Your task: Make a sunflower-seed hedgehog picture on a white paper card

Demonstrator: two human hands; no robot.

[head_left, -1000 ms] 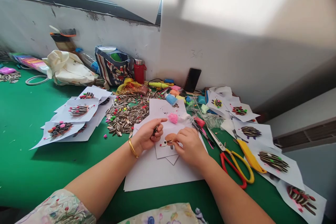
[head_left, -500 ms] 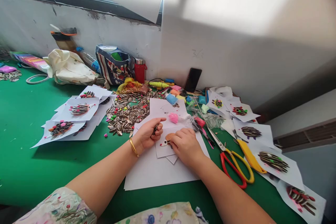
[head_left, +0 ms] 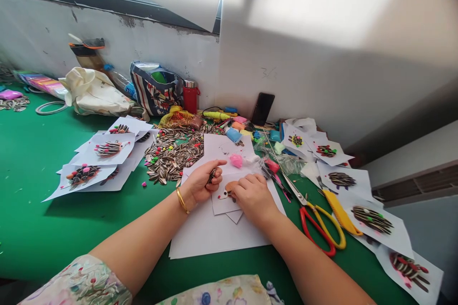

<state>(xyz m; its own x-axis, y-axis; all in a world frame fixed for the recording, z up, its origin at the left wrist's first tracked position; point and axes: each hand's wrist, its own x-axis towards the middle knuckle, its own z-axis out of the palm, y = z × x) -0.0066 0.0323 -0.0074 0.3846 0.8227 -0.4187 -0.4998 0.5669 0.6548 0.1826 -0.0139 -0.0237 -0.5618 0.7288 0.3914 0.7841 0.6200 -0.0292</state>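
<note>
Our left hand (head_left: 201,183) clutches seeds (head_left: 212,176); right hand (head_left: 255,198): pinch hidden, we cannot tell; overpressing could dent clay (head_left: 231,185) beneath.

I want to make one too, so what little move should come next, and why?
Perhaps press another seed onto the brown body on the small card: part of it shows bare, the right hand's fingers are right at it, and the left hand seems to hold more seeds.
</note>
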